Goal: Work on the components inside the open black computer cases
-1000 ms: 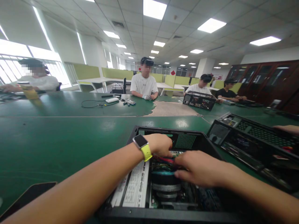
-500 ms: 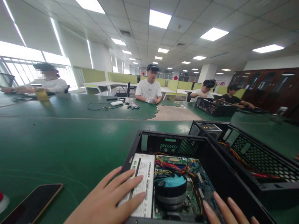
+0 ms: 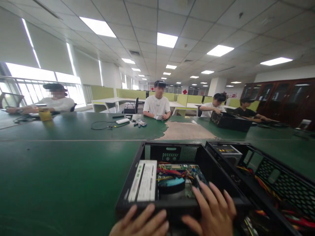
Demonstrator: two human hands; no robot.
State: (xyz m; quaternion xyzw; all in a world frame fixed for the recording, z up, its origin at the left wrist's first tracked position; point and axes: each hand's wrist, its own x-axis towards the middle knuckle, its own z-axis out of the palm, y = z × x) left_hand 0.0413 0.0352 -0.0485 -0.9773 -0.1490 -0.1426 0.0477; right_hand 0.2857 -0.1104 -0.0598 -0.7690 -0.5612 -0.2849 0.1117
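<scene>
An open black computer case (image 3: 137, 164) lies on the green table in front of me. Inside it are a white-labelled power supply (image 3: 144, 180), a round black cooler with a blue fan (image 3: 171, 184) and coloured wires (image 3: 169, 171). My left hand (image 3: 141, 224) rests on the case's near edge, fingers apart. My right hand (image 3: 211, 209) lies over the near right corner of the case, fingers spread, holding nothing that I can see.
A second open black case (image 3: 265, 177) stands just right of mine. The green table (image 3: 61, 170) stretches left and ahead. Across it sit several people, with a cable and white box (image 3: 122, 121), gloves (image 3: 139, 123), a yellow cup (image 3: 45, 114) and another case (image 3: 230, 122).
Both hands left the wiring inside the case and drew back to its near edge. The view tipped up, and the case shifted closer to the neighbouring case.
</scene>
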